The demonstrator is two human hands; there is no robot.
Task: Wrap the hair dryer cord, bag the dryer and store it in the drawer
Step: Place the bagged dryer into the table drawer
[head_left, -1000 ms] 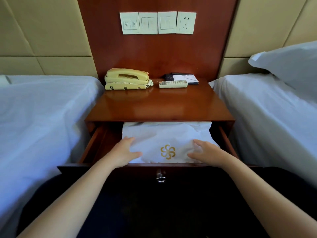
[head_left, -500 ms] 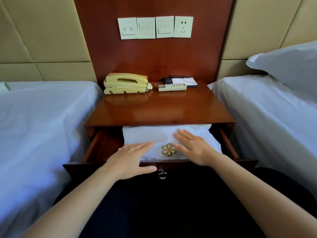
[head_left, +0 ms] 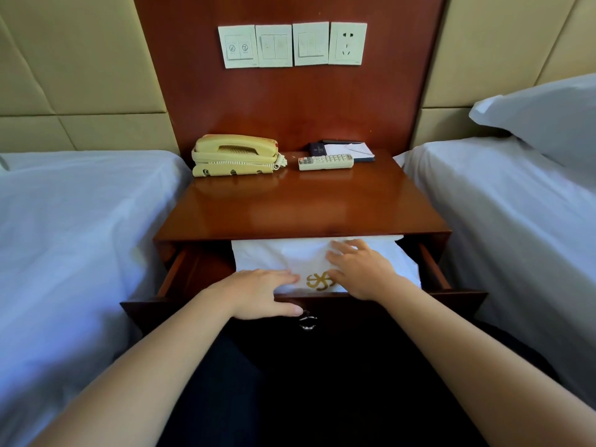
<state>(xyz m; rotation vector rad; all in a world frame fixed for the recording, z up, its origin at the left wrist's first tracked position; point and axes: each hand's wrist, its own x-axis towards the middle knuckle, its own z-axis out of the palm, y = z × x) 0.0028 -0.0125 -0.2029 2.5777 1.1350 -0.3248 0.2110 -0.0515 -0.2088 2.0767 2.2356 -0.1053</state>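
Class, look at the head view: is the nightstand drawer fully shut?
No, the drawer stands pulled out, and the white bag lies inside it under the flat left hand and right hand.

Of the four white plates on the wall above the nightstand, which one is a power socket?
The rightmost plate: it has plug holes, while the three plates left of it carry only flat switches.

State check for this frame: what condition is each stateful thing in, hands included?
drawer, pulled open.
white bag, in the drawer, under both hands.
left hand, flat on bag's near edge.
right hand, flat on bag.
telephone, handset on cradle.
wall socket, nothing plugged in.
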